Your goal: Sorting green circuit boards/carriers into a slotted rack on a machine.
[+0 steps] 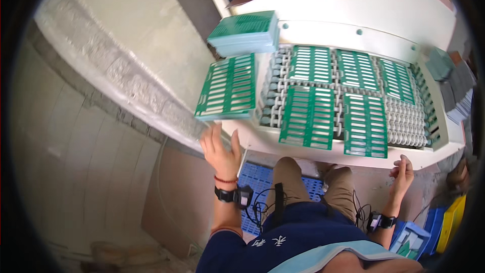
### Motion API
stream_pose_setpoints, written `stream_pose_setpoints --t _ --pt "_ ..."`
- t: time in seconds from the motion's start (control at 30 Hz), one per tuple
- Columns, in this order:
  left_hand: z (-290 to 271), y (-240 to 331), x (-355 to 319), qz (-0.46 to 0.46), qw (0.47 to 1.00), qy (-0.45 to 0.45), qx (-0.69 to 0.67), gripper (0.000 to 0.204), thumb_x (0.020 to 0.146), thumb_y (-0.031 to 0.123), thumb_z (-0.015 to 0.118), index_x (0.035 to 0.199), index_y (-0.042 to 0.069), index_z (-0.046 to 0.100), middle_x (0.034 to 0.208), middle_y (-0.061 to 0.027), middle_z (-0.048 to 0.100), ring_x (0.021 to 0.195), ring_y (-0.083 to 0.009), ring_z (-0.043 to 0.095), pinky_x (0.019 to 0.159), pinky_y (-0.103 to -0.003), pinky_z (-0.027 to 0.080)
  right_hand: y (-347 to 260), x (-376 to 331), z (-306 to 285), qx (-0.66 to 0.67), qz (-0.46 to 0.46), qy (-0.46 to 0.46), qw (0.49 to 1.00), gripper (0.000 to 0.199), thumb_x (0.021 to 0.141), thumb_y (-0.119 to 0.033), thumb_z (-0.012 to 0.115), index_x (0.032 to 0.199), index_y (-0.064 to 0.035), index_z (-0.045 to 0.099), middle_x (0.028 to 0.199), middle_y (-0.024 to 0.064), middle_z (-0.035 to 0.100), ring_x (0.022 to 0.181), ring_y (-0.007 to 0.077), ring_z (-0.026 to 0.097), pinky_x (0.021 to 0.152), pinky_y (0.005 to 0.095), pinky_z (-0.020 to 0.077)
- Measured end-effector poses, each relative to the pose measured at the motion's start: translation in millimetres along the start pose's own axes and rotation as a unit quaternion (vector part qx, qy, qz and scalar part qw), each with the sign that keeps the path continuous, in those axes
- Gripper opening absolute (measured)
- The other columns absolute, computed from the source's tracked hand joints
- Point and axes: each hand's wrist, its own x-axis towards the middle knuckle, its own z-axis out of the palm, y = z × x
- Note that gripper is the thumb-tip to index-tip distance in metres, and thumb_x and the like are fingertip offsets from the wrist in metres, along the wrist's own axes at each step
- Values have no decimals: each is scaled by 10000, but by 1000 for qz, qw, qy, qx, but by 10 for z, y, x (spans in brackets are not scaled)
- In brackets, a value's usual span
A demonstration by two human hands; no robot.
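My left hand (221,149) is raised with fingers spread just below a stack of green slotted circuit panels (227,91) at the left end of a white conveyor machine (353,157). It holds nothing; whether the fingertips touch the stack I cannot tell. A second, thicker stack of green panels (245,31) lies behind the first. Several single green panels (307,116) lie flat on the grey roller bed (404,119). My right hand (401,172) hangs loosely curled and empty by the machine's front edge, below the nearest right panel (365,124).
A rough concrete wall (116,71) runs along the left. A blue plastic crate (257,184) sits on the floor by my legs. Blue bins (411,237) and a yellow bin (451,222) stand at the lower right. Grey stacked sheets (447,78) rest at the machine's right end.
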Motion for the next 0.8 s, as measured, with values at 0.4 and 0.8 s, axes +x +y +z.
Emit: stream_pose_setpoints --t 0.4,0.8 --pt "-190 -358 220 218 971 -86 45 226 705 68 659 927 32 646 914 -94 656 952 -260 610 991 -489 337 -222 -534 547 34 -15 -165 986 188 910 -152 530 857 19 587 624 28 545 492 59 474 435 188 366" --pt "-194 756 -419 478 843 -96 -228 195 767 64 555 924 -5 648 977 -133 626 994 -256 596 854 -381 502 -638 -995 1155 240 142 -397 874 278 889 -186 542 971 80 531 836 156 627 652 212 632 516 305 543"
